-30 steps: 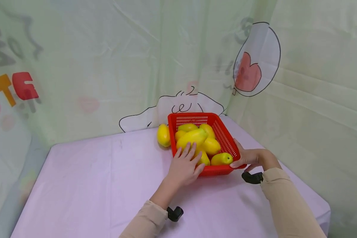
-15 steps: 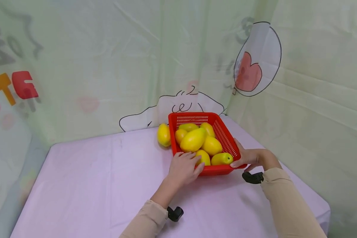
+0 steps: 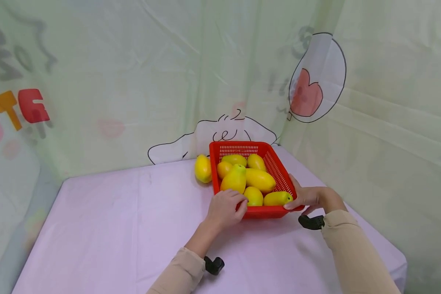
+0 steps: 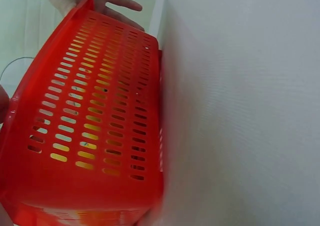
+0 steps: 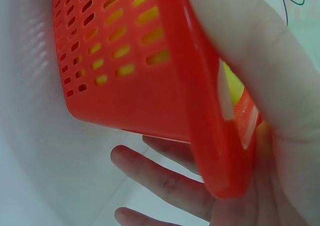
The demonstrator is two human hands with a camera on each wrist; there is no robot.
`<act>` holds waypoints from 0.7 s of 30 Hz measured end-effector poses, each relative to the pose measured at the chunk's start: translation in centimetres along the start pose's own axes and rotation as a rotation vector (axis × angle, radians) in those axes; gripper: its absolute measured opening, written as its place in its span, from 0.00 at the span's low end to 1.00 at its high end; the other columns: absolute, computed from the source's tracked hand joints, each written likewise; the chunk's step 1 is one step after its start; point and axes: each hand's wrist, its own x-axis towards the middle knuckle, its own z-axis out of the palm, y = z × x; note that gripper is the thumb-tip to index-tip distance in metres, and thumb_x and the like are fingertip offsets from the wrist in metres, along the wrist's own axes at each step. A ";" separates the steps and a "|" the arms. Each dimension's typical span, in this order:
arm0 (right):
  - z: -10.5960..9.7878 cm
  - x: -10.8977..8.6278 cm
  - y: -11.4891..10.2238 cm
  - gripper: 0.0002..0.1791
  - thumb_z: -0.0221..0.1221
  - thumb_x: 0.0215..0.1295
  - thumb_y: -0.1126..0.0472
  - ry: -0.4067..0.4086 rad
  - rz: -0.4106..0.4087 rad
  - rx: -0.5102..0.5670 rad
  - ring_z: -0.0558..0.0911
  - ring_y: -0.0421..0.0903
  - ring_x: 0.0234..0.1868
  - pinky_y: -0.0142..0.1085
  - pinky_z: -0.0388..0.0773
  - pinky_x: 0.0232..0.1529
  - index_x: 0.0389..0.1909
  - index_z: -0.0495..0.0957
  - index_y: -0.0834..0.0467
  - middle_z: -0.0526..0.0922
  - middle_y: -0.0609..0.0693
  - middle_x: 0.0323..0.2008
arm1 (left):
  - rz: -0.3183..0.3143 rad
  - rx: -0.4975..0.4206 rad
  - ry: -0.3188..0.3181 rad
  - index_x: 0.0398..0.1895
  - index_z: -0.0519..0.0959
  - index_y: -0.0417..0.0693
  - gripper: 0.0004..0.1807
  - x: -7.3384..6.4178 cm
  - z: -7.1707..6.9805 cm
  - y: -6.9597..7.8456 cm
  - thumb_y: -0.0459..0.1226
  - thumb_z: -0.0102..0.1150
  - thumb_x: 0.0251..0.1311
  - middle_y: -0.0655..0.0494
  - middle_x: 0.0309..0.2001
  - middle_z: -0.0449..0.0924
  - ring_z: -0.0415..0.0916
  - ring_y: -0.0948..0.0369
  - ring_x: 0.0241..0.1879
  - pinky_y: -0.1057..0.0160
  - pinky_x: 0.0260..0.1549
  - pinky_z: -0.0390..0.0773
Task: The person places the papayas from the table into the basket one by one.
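Note:
A red plastic basket (image 3: 264, 211) with slotted walls stands on the table, holding several yellow oblong fruits. One greenish-tipped fruit (image 3: 235, 179) leans with its narrow end up, near the left hand. My left hand (image 3: 226, 208) grips the basket's front left corner, its fingers bent over the rim and partly hidden in the head view. At the front right corner, my right hand (image 3: 305, 199) holds the rim: the thumb (image 5: 250, 50) lies over the top edge and the fingers (image 5: 165, 183) extend underneath, outside the wall.
Another yellow fruit (image 3: 203, 168) lies on the table just outside the basket's left side. A pale lilac cloth (image 3: 106, 228) covers the table. Printed curtains (image 3: 132, 81) hang behind and along the right, close to the basket's back.
My left hand has drawn its spread fingers back from the fruit onto the rim. The greenish-tipped fruit has swung from sideways to pointing up, and neighbouring fruits have shifted slightly right. My right hand stays put.

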 end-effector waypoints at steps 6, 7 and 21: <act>0.1 -0.2 -0.1 0.69 0.67 0.51 0.44 0.018 0.031 -0.024 0.65 0.61 0.59 0.50 0.81 0.48 0.72 0.18 0.46 0.50 0.67 0.67 | -0.008 -0.211 0.095 0.35 0.84 0.54 0.11 0.1 -0.5 -0.4 0.43 0.52 0.62 0.64 0.33 0.85 0.78 0.67 0.36 0.70 0.43 0.78; 0.1 -0.3 -0.2 0.69 0.68 0.50 0.44 0.024 0.035 -0.030 0.65 0.61 0.59 0.50 0.81 0.47 0.72 0.18 0.47 0.50 0.67 0.67 | -0.009 -0.226 0.124 0.35 0.84 0.53 0.10 0.2 -0.6 -0.5 0.43 0.53 0.62 0.63 0.33 0.85 0.78 0.67 0.36 0.70 0.43 0.78; -0.3 -0.1 -0.5 0.71 0.68 0.50 0.43 0.011 0.055 -0.085 0.66 0.60 0.59 0.48 0.82 0.47 0.70 0.15 0.47 0.55 0.67 0.65 | -0.417 -0.090 0.420 0.61 0.68 0.48 0.30 0.1 -2.4 -6.3 0.31 0.55 0.51 0.51 0.61 0.68 0.66 0.55 0.60 0.54 0.58 0.74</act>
